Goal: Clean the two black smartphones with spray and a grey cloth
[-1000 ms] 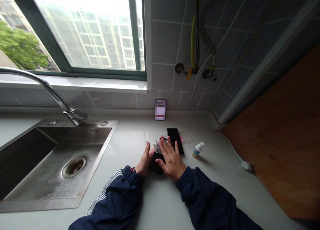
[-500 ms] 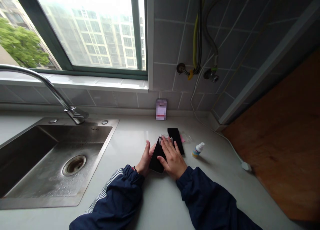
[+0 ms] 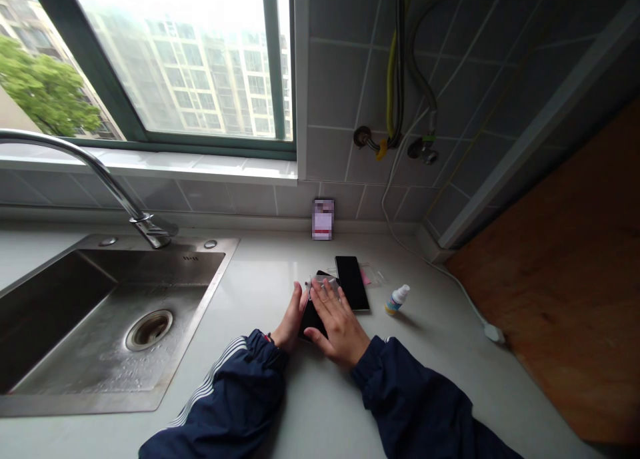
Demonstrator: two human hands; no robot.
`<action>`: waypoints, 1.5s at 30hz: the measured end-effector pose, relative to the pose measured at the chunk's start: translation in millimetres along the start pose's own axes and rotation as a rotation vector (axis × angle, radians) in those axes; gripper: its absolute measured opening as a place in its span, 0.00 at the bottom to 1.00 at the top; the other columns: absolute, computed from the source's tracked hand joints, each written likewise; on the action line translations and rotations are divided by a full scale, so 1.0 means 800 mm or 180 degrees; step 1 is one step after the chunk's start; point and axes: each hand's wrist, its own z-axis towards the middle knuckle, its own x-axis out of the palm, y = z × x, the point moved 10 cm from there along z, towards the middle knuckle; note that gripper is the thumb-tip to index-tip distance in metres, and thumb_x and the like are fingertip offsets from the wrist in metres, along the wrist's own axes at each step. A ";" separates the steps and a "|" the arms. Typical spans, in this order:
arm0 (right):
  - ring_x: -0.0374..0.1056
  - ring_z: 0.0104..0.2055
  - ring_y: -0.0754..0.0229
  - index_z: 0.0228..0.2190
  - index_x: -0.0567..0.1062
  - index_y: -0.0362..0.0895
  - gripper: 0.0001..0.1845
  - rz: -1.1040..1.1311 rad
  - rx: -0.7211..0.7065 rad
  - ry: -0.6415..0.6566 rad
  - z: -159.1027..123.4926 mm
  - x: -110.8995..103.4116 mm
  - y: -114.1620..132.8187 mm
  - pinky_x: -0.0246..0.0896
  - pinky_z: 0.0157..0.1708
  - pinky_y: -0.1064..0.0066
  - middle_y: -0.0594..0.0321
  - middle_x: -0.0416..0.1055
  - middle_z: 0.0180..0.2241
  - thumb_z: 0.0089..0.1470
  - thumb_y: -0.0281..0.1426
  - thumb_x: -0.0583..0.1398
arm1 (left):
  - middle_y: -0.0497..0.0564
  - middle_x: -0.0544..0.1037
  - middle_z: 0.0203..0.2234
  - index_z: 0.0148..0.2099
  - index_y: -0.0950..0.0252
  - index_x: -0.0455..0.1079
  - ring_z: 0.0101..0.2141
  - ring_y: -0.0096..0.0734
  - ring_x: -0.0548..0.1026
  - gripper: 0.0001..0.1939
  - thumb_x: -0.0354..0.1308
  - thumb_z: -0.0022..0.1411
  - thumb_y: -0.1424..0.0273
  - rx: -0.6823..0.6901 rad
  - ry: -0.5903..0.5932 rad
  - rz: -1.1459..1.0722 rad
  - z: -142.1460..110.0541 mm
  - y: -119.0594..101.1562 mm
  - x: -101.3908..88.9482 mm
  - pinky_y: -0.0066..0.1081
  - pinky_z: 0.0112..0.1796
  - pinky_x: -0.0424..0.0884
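A black phone [image 3: 311,318] lies tilted in my left hand [image 3: 290,319]. That hand grips its left side, thumb up along the edge, the other fingers mostly hidden. Across the phone's upper face, my right hand [image 3: 340,326] presses a thin whitish cloth [image 3: 321,278] under outstretched fingers. The cloth is partly covered, so its exact kind is hard to make out. Just right of the hands, a second dark phone [image 3: 353,282] rests flat on the counter. A small white-capped bottle [image 3: 397,300] with a yellowish base stands further right.
Behind the hands, a device with a lit, blurred screen [image 3: 323,220] leans against the wall. Clear plastic and a pink piece [image 3: 367,276] lie by the second phone. A steel sink [image 3: 197,332] with a faucet [image 3: 150,229] is left. A white cable [image 3: 470,302] runs along the right.
My right hand has slid left across the phone, carrying the whitish cloth towards its left edge. My left hand keeps its grip in about the same place.
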 end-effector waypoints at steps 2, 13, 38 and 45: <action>0.34 0.74 0.45 0.70 0.37 0.42 0.42 -0.0028 0.0023 0.0020 0.000 0.001 -0.001 0.41 0.68 0.42 0.54 0.38 0.72 0.68 0.46 0.51 | 0.56 0.61 0.67 0.72 0.64 0.52 0.69 0.46 0.51 0.42 0.39 0.67 0.42 0.0009 0.0020 0.0003 0.000 0.000 0.000 0.41 0.68 0.38; 0.32 0.74 0.43 0.70 0.41 0.40 0.45 0.0160 -0.0324 0.0182 -0.002 -0.001 0.026 0.38 0.68 0.41 0.54 0.37 0.72 0.65 0.48 0.54 | 0.60 0.71 0.61 0.69 0.68 0.59 0.65 0.48 0.62 0.39 0.44 0.68 0.45 -0.0038 -0.0192 -0.0577 -0.001 0.002 -0.013 0.42 0.67 0.46; 0.44 0.72 0.52 0.66 0.60 0.43 0.35 0.0744 -0.0860 0.0516 -0.007 -0.020 0.056 0.16 0.70 0.47 0.55 0.56 0.67 0.67 0.50 0.51 | 0.67 0.77 0.52 0.70 0.69 0.56 0.52 0.55 0.76 0.48 0.41 0.63 0.37 -0.0059 0.0149 -0.1193 -0.006 -0.013 -0.004 0.50 0.56 0.66; 0.34 0.74 0.46 0.70 0.38 0.42 0.40 0.0072 0.0133 -0.0043 -0.002 -0.010 -0.013 0.37 0.68 0.40 0.52 0.38 0.72 0.69 0.48 0.46 | 0.59 0.66 0.65 0.74 0.63 0.48 0.65 0.52 0.62 0.43 0.39 0.67 0.41 -0.0018 0.0497 -0.0748 -0.005 0.001 0.015 0.46 0.65 0.51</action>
